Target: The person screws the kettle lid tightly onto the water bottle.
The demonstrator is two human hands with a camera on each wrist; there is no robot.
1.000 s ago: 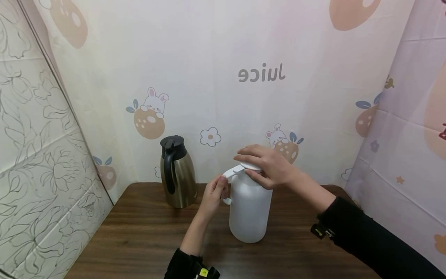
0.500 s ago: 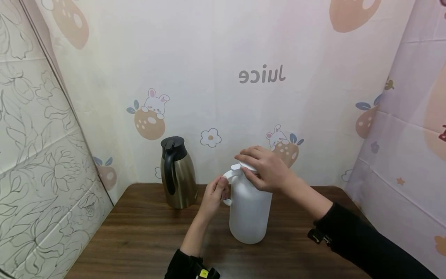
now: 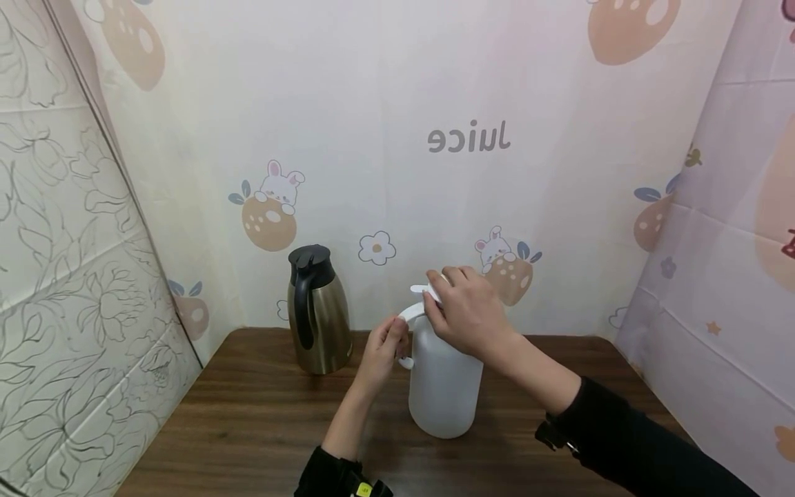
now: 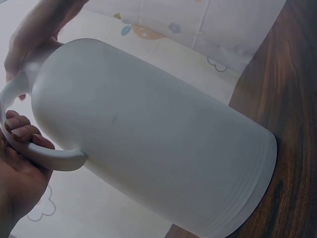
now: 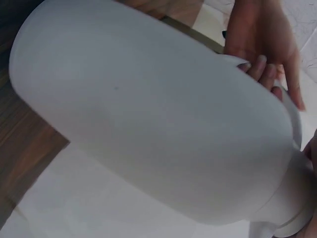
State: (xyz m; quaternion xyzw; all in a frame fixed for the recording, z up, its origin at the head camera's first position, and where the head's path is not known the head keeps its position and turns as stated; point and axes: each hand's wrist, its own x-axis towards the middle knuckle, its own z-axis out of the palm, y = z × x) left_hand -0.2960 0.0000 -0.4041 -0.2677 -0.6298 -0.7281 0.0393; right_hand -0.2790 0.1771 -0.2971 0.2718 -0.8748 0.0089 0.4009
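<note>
A white thermos jug stands upright on the wooden table. My left hand grips its white handle; in the left wrist view, the fingers curl through the handle loop. My right hand holds the white lid at the top, its fingers curled over and around it. The lid's flat tab sticks out to the left, above the handle and apart from it. Most of the lid is hidden under the right hand.
A bronze-coloured thermos jug with a black lid and black handle stands to the left, near the table's back edge. Behind the table hangs a printed curtain, with more patterned cloth on both sides.
My right hand has turned on top of the white jug, its wrist moving left and nearer. The lid's tab has swung away from the handle. My left hand stays on the handle.
</note>
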